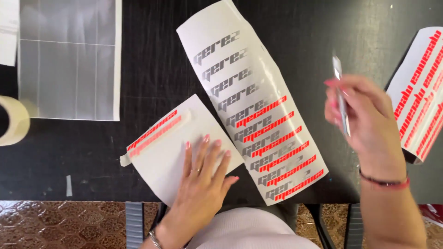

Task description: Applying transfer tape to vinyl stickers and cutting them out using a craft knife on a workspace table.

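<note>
Small white backing sheet [177, 154], red lettering strip taped along its upper-left edge, lies flat and angled on black table. Slim silver craft knife [340, 99] held upright.

Left hand [203, 177] on small sticker sheet [180, 147]

Tape roll [11, 121], grey vinyl sheet [69, 60], long lettered decal strip [254, 101] on black table [147, 55].
</note>
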